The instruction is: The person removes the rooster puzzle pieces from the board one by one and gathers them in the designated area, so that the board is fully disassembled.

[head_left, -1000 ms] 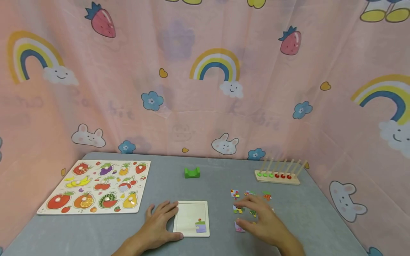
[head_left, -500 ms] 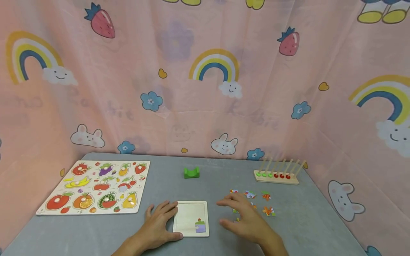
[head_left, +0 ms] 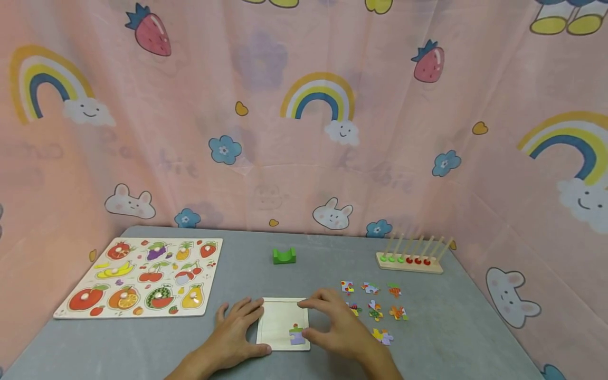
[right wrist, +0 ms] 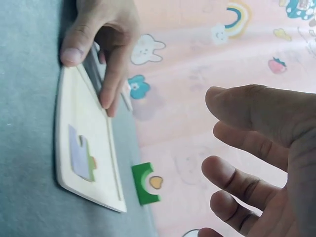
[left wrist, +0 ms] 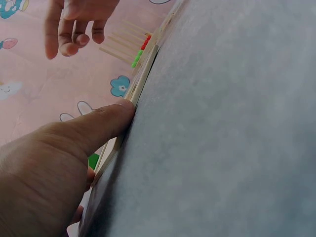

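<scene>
My left hand [head_left: 234,333] grips the left side of a square wooden puzzle tray [head_left: 273,322], thumb at its near corner and fingers at its far corner. In the right wrist view the tray [right wrist: 101,136] shows a low raised rim. One purple-and-green jigsaw piece [head_left: 297,335] lies in its near right corner. Over the tray's right edge hovers my right hand [head_left: 339,327]; in the right wrist view its thumb [right wrist: 247,106] and fingers [right wrist: 237,177] are spread apart with nothing between them. Several loose jigsaw pieces [head_left: 398,313] lie right of the tray, some partly behind that hand.
A fruit puzzle board [head_left: 142,279] lies at the left of the grey table [head_left: 247,279]. A green U-shaped block [head_left: 284,257] stands behind the tray. At the back right is a wooden peg rack [head_left: 410,263] with green and red beads. A pink curtain [head_left: 266,184] hangs behind.
My right hand has moved left, from above the loose pieces to the tray's right edge, uncovering several pieces. My left hand and the tray have stayed in place.
</scene>
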The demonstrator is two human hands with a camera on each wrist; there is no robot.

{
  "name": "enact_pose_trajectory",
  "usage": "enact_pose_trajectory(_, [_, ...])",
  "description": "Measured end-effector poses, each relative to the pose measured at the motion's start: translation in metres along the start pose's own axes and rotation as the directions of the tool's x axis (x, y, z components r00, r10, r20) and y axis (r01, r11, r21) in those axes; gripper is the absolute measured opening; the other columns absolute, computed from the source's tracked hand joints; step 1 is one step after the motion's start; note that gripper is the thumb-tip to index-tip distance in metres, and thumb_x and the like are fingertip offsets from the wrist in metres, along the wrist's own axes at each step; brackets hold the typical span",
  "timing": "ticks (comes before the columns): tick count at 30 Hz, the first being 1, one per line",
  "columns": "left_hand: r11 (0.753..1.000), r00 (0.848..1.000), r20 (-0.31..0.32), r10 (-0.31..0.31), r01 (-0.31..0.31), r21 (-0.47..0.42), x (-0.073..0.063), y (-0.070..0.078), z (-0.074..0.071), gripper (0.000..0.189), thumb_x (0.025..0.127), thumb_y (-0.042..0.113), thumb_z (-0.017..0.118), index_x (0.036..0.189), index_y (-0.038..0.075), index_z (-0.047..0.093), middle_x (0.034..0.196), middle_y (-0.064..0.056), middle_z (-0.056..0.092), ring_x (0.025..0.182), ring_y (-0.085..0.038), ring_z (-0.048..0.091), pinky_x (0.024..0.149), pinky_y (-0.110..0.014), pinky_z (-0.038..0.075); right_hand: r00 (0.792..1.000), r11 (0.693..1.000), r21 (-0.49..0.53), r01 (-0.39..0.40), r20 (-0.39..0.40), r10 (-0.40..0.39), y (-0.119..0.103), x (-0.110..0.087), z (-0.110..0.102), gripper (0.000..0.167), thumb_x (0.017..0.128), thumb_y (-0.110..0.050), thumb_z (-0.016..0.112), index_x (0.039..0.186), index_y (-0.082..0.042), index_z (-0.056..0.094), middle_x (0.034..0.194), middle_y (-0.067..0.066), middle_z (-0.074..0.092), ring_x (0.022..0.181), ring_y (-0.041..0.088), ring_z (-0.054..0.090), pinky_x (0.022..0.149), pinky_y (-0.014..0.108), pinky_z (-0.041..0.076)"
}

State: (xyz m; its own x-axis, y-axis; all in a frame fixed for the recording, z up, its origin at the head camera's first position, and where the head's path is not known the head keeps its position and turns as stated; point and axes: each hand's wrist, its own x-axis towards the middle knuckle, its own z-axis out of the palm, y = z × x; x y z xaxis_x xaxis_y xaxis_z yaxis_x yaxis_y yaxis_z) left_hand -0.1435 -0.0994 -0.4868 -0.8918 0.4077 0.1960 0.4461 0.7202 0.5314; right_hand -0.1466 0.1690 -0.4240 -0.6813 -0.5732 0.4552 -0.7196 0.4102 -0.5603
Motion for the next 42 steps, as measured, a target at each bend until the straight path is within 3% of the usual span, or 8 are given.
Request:
enact_pose_trajectory(10, [1.000,1.000,0.002,0.001,-0.001,0.000,0.000,-0.001,0.001,0.084,0.071,0.057,0.078,0.129,-0.001,0.059,0.142,-0.009,0.048,0.133,-0.038,0.033,0.096,-0.068,0.006,0.996,0.998,0.013,-0.069,0.054,0.069,0.013,-0.002,0.022,0.044,0.076,-0.019,0.078,0.118,-0.010,0.068,0.103,0.003,0.056,0.098,0.013,0.044,0.083,0.035,0.042])
enact_pose_trajectory(18, [1.000,1.000,0.006,0.004,-0.004,0.005,0.000,-0.001,0.000,0.084,0.071,0.056,0.078,0.129,-0.002,0.059,0.142,-0.010,0.048,0.133,-0.038,0.033,0.095,-0.068,0.006,0.991,0.995,-0.048,-0.090,0.099,0.095,0.022,-0.007,0.034,0.047,0.076,-0.020,0.078,0.120,-0.009,0.067,0.105,-0.002,0.053,0.099,0.013,0.043,0.085,0.033,0.041])
enact_pose_trajectory(24, [1.000,1.000,0.011,0.002,-0.002,0.005,0.000,0.000,-0.001,0.085,0.072,0.057,0.077,0.129,-0.002,0.059,0.142,-0.010,0.048,0.133,-0.038,0.033,0.095,-0.069,0.006,0.950,0.970,-0.130,-0.207,0.209,0.231,0.020,-0.006,0.038,0.053,0.077,-0.033,0.078,0.126,-0.016,0.065,0.108,-0.009,0.046,0.100,0.012,0.040,0.087,0.036,0.037])
enact_pose_trajectory(28, [1.000,1.000,0.010,-0.001,0.001,0.004,0.000,0.000,-0.001,0.084,0.072,0.056,0.078,0.129,-0.002,0.059,0.141,-0.010,0.048,0.133,-0.038,0.033,0.095,-0.068,0.006,0.927,0.957,-0.176,-0.232,0.257,0.272,0.020,-0.003,0.039,0.046,0.078,-0.039,0.077,0.120,-0.021,0.068,0.108,-0.011,0.042,0.100,0.012,0.039,0.087,0.039,0.036])
enact_pose_trajectory(35, [1.000,1.000,0.001,0.002,-0.002,0.001,0.000,-0.001,-0.001,0.084,0.072,0.055,0.078,0.130,-0.002,0.059,0.142,-0.009,0.047,0.133,-0.039,0.033,0.096,-0.068,0.005,0.948,0.967,-0.191,-0.171,0.235,0.214,0.018,-0.005,0.040,0.028,0.077,-0.035,0.078,0.103,-0.027,0.071,0.103,-0.012,0.042,0.096,0.011,0.039,0.084,0.039,0.036])
enact_pose_trajectory(42, [1.000,1.000,-0.010,0.011,-0.011,0.004,-0.001,0.001,-0.001,0.084,0.071,0.057,0.078,0.129,-0.002,0.059,0.140,-0.009,0.049,0.132,-0.039,0.034,0.096,-0.069,0.007,0.957,0.974,-0.165,-0.156,0.219,0.191,0.016,-0.006,0.040,0.026,0.078,-0.030,0.078,0.101,-0.025,0.067,0.100,-0.014,0.048,0.094,0.007,0.042,0.086,0.042,0.036])
